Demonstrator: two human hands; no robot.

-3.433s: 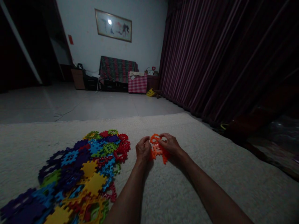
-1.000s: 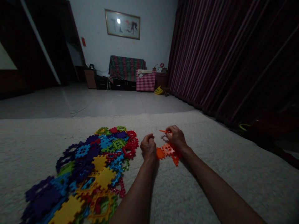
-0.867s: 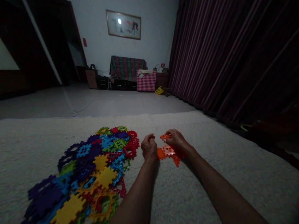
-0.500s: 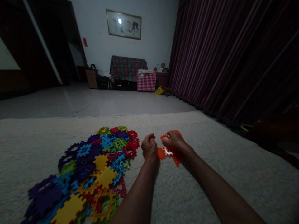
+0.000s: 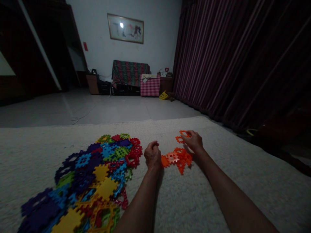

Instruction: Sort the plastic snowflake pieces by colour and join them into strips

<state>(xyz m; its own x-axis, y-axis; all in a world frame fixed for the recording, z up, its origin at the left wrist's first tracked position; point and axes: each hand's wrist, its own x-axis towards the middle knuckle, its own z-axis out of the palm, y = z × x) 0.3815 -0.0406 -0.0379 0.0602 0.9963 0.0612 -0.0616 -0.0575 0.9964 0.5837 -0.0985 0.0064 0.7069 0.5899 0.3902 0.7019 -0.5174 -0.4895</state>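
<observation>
My right hand (image 5: 195,141) pinches orange toothed frame pieces (image 5: 180,139) of a plastic building set, just above the pale mat. Below and left of it lies a small group of orange interlocking pieces (image 5: 186,157), with a lighter orange window-like square (image 5: 172,157) among them. My left hand (image 5: 153,155) rests with curled fingers at the left side of that group; whether anything is inside it is hidden. Left of this hand spreads a big heap of mixed pieces, with yellow squares (image 5: 107,188), dark purple ones (image 5: 45,212), blue ones (image 5: 84,160) and red ones (image 5: 136,150).
The cream mat (image 5: 218,197) covers the near floor, with grey tiles (image 5: 121,108) beyond. A cable (image 5: 82,117) lies on the tiles. Long purple curtains (image 5: 211,58) hang at the right. Low cabinets and a red checked cloth (image 5: 150,86) stand by the far wall.
My right hand has lifted the orange frame pieces and moved right, away from the orange group, which shows more now. My left hand keeps its curled pose. The view has shifted slightly.
</observation>
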